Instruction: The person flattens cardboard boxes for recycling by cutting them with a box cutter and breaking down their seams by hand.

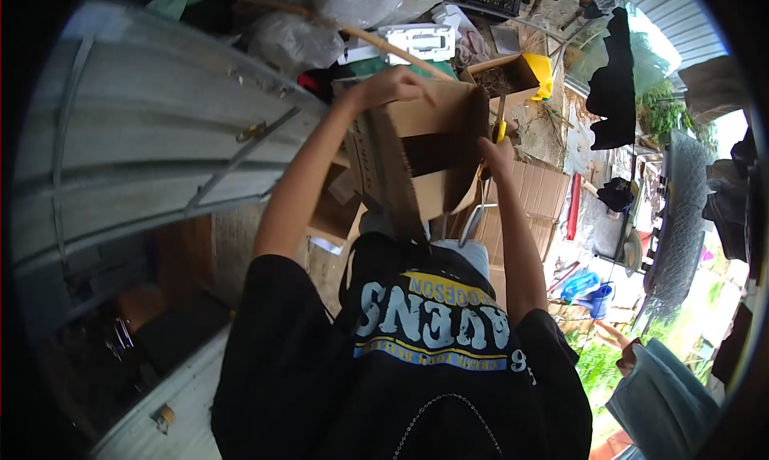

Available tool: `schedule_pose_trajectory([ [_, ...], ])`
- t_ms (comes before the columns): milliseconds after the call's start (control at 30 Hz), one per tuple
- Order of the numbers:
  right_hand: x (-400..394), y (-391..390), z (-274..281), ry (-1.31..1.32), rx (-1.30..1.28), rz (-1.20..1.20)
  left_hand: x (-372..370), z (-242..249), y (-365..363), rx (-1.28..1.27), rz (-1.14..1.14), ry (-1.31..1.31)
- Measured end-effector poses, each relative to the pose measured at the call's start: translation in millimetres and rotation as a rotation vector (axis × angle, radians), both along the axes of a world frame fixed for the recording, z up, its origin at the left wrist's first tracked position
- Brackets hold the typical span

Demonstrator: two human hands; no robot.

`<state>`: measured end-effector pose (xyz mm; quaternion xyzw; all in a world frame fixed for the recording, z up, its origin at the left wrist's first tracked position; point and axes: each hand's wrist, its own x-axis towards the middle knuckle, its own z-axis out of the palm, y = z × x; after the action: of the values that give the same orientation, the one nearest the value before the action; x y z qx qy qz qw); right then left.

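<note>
An open cardboard box stands before my body, its dark inside facing up. My left hand is at the box's upper left edge, with bent fingers reaching over the flap; whether they grip it is hard to make out. On the right side, my right hand is closed around a yellow and black cutting tool, whose blade points up, away from me. That hand is beside the box's right wall.
Beyond the box lie a smaller cardboard box, a yellow container and plastic bags. Flattened cardboard is at the right. A corrugated metal sheet fills the left. A blue watering can sits farther right.
</note>
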<state>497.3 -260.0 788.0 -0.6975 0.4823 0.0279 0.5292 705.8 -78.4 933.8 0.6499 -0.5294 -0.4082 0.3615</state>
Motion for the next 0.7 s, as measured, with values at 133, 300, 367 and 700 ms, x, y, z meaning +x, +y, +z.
schedule_pose_trajectory([
  [133, -5.2, 10.1, 18.2, -0.147, -0.118, 0.256, -19.8, -0.7, 90.6, -0.259, 0.439, 0.195],
  [300, 0.7, 30.3, 90.6, -0.398, -0.590, 0.662, -36.0, 12.4, 168.3, 0.032, 0.569, -0.053],
  [367, 7.0, 58.4, 111.5, -0.375, -0.697, 0.703, -50.1, 28.1, 176.3, 0.320, 0.596, -0.342],
  [700, 13.3, 221.7, 107.8, -0.346, -1.023, 1.137, -290.9, -93.4, 153.2, 0.280, 0.032, -0.108],
])
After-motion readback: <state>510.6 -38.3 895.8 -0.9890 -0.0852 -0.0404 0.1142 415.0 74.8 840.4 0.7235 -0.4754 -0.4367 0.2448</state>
